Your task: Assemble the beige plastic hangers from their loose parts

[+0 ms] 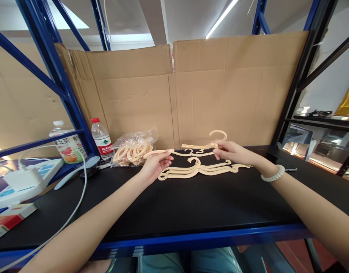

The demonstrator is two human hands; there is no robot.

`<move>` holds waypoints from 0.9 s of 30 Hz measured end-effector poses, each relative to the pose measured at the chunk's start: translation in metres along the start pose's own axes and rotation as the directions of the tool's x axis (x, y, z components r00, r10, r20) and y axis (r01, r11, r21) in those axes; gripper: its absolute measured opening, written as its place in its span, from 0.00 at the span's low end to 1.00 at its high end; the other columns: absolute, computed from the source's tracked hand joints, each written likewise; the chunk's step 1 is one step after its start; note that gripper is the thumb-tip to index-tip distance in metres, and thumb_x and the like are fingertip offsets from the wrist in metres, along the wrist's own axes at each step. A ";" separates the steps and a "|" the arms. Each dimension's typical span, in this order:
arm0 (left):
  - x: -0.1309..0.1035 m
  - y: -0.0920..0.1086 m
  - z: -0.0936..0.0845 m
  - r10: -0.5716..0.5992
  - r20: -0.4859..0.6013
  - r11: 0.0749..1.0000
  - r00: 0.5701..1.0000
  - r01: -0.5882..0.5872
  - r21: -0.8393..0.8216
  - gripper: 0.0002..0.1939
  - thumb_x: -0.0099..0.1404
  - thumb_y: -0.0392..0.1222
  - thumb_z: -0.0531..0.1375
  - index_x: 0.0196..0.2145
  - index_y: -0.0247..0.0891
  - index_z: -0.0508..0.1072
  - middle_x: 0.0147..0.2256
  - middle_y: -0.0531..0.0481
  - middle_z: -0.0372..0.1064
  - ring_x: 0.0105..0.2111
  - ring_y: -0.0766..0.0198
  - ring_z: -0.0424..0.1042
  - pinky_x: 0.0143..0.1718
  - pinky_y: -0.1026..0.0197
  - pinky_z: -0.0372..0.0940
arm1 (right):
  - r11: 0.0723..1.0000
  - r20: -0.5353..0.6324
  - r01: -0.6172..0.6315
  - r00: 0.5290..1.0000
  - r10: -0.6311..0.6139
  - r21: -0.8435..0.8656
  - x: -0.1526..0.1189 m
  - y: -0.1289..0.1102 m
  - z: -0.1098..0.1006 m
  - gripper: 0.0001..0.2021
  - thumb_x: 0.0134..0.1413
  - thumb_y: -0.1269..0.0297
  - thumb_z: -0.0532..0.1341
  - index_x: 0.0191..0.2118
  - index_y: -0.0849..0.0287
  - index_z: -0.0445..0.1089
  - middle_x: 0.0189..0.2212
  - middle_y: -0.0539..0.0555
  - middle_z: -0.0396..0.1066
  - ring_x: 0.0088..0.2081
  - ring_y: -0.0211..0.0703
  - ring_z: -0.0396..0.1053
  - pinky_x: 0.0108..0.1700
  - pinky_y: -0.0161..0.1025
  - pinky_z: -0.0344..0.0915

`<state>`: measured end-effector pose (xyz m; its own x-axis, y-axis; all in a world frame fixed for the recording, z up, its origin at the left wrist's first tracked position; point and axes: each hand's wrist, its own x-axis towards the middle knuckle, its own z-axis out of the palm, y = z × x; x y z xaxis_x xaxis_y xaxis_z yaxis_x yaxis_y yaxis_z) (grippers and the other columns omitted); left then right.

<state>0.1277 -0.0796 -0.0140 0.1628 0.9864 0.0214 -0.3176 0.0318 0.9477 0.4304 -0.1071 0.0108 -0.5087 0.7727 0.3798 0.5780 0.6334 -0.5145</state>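
Note:
My left hand (156, 165) is closed on a beige plastic hanger part near the middle of the black table. To its right, my right hand (230, 151) pinches another beige piece (197, 146) with a curved hook standing up. Below and between both hands lies a small stack of beige hangers (188, 172), hooks pointing away from me. Behind the stack, more thin beige hanger pieces (191, 153) show, partly hidden by the hands. Whether the two held pieces touch each other is unclear.
A clear bag of beige parts (134, 149), a red-capped bottle (102, 140) and a bigger bottle (68, 144) stand at the back left. A power strip (26, 185), white cable, light-blue brush (74, 172) and small box (13, 220) lie left. Cardboard (220, 91) walls the back.

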 end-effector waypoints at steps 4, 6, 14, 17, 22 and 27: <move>-0.009 0.000 0.007 -0.105 0.021 0.994 0.994 0.106 -0.040 0.09 0.59 0.25 0.61 0.37 0.29 0.77 0.31 0.45 0.75 0.28 0.71 0.73 0.32 0.74 0.70 | 0.999 0.018 -0.016 1.000 0.015 0.050 -0.006 -0.007 0.001 0.18 0.63 0.50 0.49 0.36 0.60 0.65 0.25 0.51 0.64 0.22 0.35 0.56 0.27 0.36 0.57; -0.016 -0.001 0.008 -0.121 0.012 0.992 0.993 0.121 -0.041 0.10 0.58 0.23 0.61 0.37 0.29 0.77 0.31 0.45 0.75 0.30 0.70 0.74 0.34 0.74 0.71 | 0.994 0.023 -0.027 0.999 0.025 0.106 -0.012 -0.013 0.002 0.19 0.63 0.48 0.49 0.37 0.61 0.65 0.26 0.52 0.64 0.23 0.35 0.56 0.26 0.35 0.57; -0.041 -0.021 -0.015 -0.128 0.115 0.991 0.985 0.123 0.050 0.08 0.53 0.34 0.69 0.31 0.32 0.74 0.24 0.53 0.67 0.22 0.75 0.67 0.24 0.75 0.67 | 0.977 -0.170 0.021 0.985 0.016 0.211 -0.030 -0.016 0.027 0.17 0.60 0.50 0.55 0.35 0.60 0.68 0.30 0.52 0.63 0.24 0.34 0.54 0.24 0.34 0.53; -0.044 -0.027 -0.018 -0.102 0.209 0.994 0.973 0.094 0.051 0.12 0.54 0.40 0.69 0.30 0.35 0.70 0.25 0.55 0.64 0.22 0.75 0.65 0.23 0.74 0.64 | 0.976 -0.164 0.058 0.986 -0.023 0.210 -0.030 -0.017 0.035 0.15 0.60 0.52 0.56 0.37 0.59 0.70 0.32 0.54 0.66 0.25 0.36 0.58 0.25 0.35 0.56; -0.048 -0.026 -0.012 -0.075 0.384 0.995 0.920 0.045 0.087 0.11 0.58 0.43 0.66 0.32 0.37 0.68 0.27 0.54 0.62 0.27 0.71 0.66 0.28 0.69 0.65 | 0.978 -0.119 0.090 0.991 -0.069 0.187 -0.035 -0.023 0.040 0.13 0.61 0.55 0.55 0.39 0.58 0.71 0.36 0.56 0.69 0.28 0.37 0.63 0.28 0.36 0.61; -0.054 -0.023 -0.011 -0.094 0.499 0.995 0.862 0.060 0.084 0.10 0.60 0.43 0.65 0.32 0.38 0.67 0.35 0.53 0.63 0.32 0.69 0.68 0.29 0.68 0.67 | 0.975 -0.123 0.112 0.988 -0.090 0.194 -0.040 -0.025 0.044 0.10 0.61 0.59 0.57 0.41 0.58 0.71 0.32 0.55 0.69 0.30 0.39 0.66 0.29 0.35 0.63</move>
<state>0.1165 -0.1318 -0.0408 0.6360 0.7667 0.0881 -0.2278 0.0775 0.9706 0.4085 -0.1558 -0.0257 -0.4760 0.7122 0.5160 0.3826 0.6960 -0.6076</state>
